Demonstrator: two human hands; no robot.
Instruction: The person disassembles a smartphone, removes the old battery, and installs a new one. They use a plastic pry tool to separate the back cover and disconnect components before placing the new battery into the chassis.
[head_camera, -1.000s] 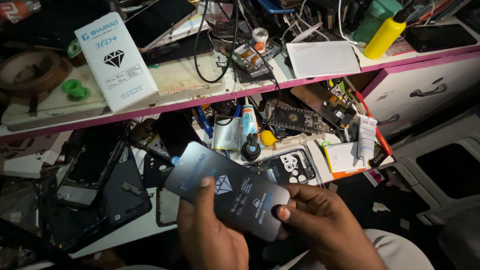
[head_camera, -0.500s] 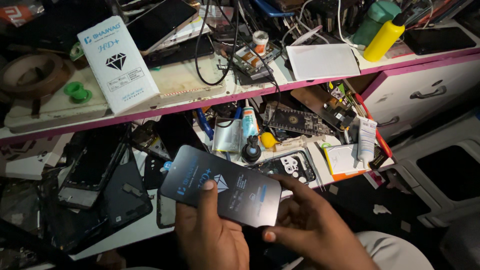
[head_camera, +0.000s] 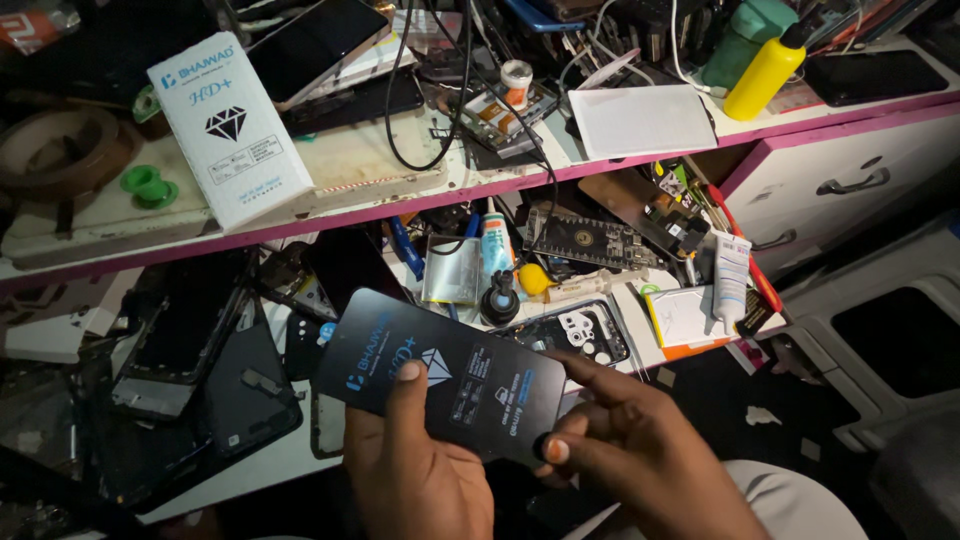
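Left hand (head_camera: 415, 470) rises from six o'clock, thumb pointing to twelve, fingers curled underneath in a grip. Right hand (head_camera: 640, 450) enters from four o'clock, fingers extended toward nine, thumb tucked, pinching.

A flat, dark, rounded-corner screen protector sheet (head_camera: 445, 375) with pale printing on its face is held tilted, its left end raised, just below the open drawer (head_camera: 620, 330). It is gripped at its lower edge, face up.
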